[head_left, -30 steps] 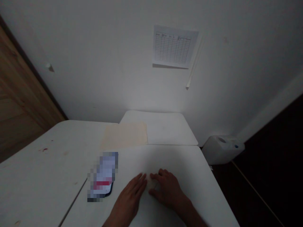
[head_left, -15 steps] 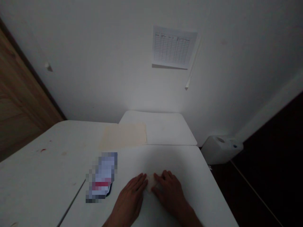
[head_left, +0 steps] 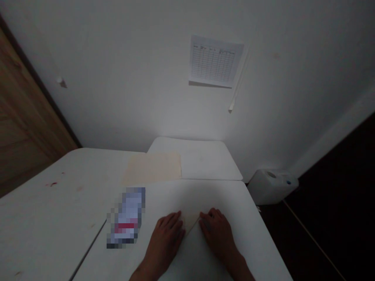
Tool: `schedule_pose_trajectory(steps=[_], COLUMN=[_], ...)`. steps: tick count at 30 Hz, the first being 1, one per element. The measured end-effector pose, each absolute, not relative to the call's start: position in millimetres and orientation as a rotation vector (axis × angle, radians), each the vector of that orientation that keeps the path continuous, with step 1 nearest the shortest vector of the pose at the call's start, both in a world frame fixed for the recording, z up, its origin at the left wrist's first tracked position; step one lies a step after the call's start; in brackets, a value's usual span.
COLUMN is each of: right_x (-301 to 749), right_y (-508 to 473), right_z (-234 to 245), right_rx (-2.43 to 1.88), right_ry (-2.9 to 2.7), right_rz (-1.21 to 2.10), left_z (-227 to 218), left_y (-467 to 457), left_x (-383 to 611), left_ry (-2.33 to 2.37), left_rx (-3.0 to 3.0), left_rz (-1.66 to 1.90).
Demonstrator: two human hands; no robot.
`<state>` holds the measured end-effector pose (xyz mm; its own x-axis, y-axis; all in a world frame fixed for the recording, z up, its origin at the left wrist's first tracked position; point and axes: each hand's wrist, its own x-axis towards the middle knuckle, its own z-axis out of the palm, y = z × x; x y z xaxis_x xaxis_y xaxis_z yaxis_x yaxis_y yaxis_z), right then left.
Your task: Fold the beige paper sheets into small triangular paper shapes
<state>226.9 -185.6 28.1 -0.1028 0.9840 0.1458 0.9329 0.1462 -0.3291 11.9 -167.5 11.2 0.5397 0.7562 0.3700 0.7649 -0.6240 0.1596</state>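
My left hand (head_left: pixel 164 242) lies flat on the white table (head_left: pixel 205 199), its fingertips at the left edge of a pale, thin sheet (head_left: pixel 191 219). This sheet is paper or cloth, and its lower end narrows to a point. My right hand (head_left: pixel 217 233) rests flat against the sheet's right edge. Neither hand visibly lifts or pinches it. Left of my left hand lies a flat object (head_left: pixel 126 217), pixelated beyond recognition, with a red band across it.
A cream sheet (head_left: pixel 152 168) lies across the far edge of this table. Behind it stands a white board or table end (head_left: pixel 205 160). A second white table surface (head_left: pixel 58 203) adjoins on the left. A white plastic canister (head_left: pixel 272 187) stands on the dark floor at right.
My hands have slid apart, the right one further to the right. More of the pale sheet now shows between them, and its pointed lower end is visible.
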Motion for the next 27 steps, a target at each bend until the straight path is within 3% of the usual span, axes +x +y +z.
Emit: schedule_pose_trajectory(steps=[11, 27], right_x=[204, 204], right_y=[-172, -156], right_z=[32, 35], right_rx=[-1.589, -1.594], right_ry=[-2.244, -2.132], right_rz=[0.221, 0.359], left_z=[-5, -9], left_y=[-165, -160], left_x=[14, 11], left_ry=[-1.304, -1.411], left_rx=[-2.687, -2.738], left_rz=[-0.795, -0.865])
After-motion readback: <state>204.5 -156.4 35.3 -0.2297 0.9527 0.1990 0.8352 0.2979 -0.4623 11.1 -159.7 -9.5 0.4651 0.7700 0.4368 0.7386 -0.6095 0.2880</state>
